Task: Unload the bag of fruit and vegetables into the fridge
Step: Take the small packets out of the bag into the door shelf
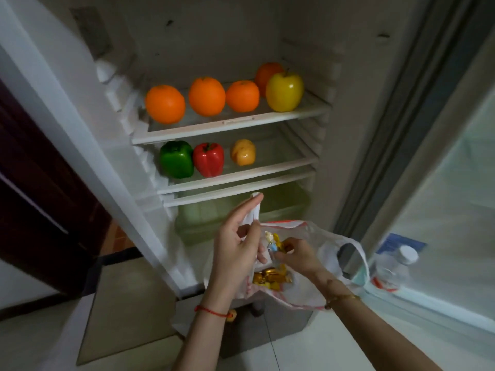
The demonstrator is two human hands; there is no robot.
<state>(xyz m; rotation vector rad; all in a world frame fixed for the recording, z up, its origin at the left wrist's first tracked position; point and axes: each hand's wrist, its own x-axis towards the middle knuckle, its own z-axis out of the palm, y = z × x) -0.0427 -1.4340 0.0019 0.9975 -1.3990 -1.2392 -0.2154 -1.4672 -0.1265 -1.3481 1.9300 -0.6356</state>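
Note:
The fridge stands open in front of me. Its upper shelf (230,124) carries several oranges (165,103) and a yellow apple (284,91). One shelf down (241,175) sit a green pepper (176,159), a red pepper (208,159) and a yellow-orange pepper (243,152). Below the shelves I hold a white plastic bag (305,287) with red print. My left hand (237,242) grips its raised handle. My right hand (297,257) reaches into the bag's mouth and pinches a few small wrapped items (273,243). More gold-wrapped pieces (269,277) lie in the bag's bottom.
A pale green crisper drawer (235,210) sits under the lowest shelf, behind the bag. The open fridge door (442,196) is at my right, with a clear bottle (396,269) in its lower rack. A dark wooden door (40,196) is at the left.

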